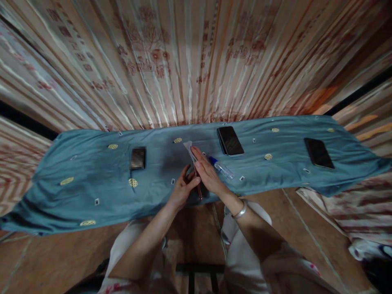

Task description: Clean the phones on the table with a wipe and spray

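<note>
- Left hand (pixel 181 192): fingers curled around the lower edge of a dark phone (pixel 199 188), gripping it from the left; thumb up against the right hand.
- Right hand (pixel 208 173): flat, fingers together and stretched out, pressing down on the phone's face; a pale wipe (pixel 188 146) sticks out beyond its fingertips. Whether the fingers pinch the wipe cannot be told. A silver bangle (pixel 240 211) sits on this wrist.
- Dark phone: mostly hidden under both hands; a thin reddish edge shows along its side. It lies at the near edge of the blue cloth (pixel 92 175), about midway along it.
- Small clear bottle (pixel 221 167) with a blue cap: lying on its side just right of the dark phone. Contents cannot be told; no label readable.
- Second phone (pixel 230 140): black screen up, behind and right of the dark phone.
- Third phone (pixel 318 152): black screen up, far right of the dark phone.
- Small dark item (pixel 138 158): left of the dark phone, blurred out.
- Blue cloth: teal, dotted with yellow oval motifs and small white marks; no writing legible.
- Curtain (pixel 183 61): pleated, pale with red printed figures, behind the cloth; characters too blurred to read.
</note>
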A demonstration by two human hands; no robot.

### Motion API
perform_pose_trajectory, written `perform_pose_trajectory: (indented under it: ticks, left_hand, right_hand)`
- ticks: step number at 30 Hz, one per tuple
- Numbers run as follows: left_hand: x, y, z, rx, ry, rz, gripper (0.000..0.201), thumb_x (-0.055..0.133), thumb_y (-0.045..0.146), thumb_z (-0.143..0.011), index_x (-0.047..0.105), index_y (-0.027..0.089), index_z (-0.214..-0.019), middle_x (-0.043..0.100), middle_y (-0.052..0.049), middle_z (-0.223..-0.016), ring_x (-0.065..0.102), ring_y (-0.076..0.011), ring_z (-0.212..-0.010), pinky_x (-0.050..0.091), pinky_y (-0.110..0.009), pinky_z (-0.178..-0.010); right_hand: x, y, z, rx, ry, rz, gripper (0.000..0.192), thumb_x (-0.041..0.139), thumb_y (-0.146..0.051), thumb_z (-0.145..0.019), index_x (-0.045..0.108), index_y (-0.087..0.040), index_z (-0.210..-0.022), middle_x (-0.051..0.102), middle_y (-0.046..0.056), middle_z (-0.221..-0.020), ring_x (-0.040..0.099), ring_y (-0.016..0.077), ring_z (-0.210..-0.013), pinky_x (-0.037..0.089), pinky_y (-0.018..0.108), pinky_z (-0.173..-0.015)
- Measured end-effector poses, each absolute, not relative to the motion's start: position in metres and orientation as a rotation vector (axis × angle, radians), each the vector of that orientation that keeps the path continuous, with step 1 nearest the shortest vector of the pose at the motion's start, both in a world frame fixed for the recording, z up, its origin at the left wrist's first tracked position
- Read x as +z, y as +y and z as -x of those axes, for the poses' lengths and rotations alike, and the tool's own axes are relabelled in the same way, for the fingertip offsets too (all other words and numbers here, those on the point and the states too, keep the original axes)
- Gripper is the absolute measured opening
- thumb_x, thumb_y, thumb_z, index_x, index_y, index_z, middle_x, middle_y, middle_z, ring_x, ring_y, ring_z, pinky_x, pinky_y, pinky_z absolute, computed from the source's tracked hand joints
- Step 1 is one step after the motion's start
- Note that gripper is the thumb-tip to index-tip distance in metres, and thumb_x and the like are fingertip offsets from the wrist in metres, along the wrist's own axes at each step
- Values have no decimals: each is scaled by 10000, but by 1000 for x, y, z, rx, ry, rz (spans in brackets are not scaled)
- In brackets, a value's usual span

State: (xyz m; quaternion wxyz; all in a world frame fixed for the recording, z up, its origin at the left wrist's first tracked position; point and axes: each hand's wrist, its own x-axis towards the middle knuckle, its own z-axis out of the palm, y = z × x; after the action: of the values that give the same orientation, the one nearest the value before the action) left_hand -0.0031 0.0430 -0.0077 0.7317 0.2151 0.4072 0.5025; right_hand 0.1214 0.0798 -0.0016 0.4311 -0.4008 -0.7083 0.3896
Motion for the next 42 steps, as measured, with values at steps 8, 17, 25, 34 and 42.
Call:
perform_pose_trajectory:
  ticks: [8,17,25,34,42]
  left_hand:
    - [-2,40,8,1034,941,-546,801,837,220,-615,479,204,-1331,715,-79,-1045,675,-205,-929,521,-313,-832]
    - [0,50,18,1114,953,-564,876,845,298,-602,423,177,-1360,717,-35,-881,683,-184,-787,535,-325,-774]
    - [-7,64,27,1210,967,-496,714,828,349,-615,517,158,-1228,719,-22,-806,692,-167,-714,530,-298,-737]
    - [-11,52,12,1099,915,-500,747,821,357,-630,500,150,-1272,726,-60,-880,702,-208,-793,541,-329,-759]
    - [-4,54,15,1163,921,-494,746,830,347,-612,510,191,-1268,726,-46,-931,701,-196,-805,547,-313,-759]
  right_hand:
    - [-13,97,-117,1082,-1595,1159,673,271,-663,-923,403,-247,-1435,437,62,-1485,351,193,-1404,200,417,-1193]
    - [-14,91,-105,1221,-1551,1106,750,296,-741,-865,446,-258,-1420,481,23,-1454,400,208,-1376,253,374,-1183]
    - [-20,74,-100,1240,-1641,1017,682,292,-694,-899,459,-277,-1413,421,-9,-1495,332,178,-1415,198,364,-1206]
    - [-13,81,-108,1176,-1647,1028,707,273,-694,-904,340,-282,-1475,298,-27,-1557,222,164,-1457,136,375,-1222]
    - [-25,90,-104,1252,-1577,1110,787,291,-771,-841,397,-283,-1450,349,-16,-1534,261,193,-1445,138,390,-1223]
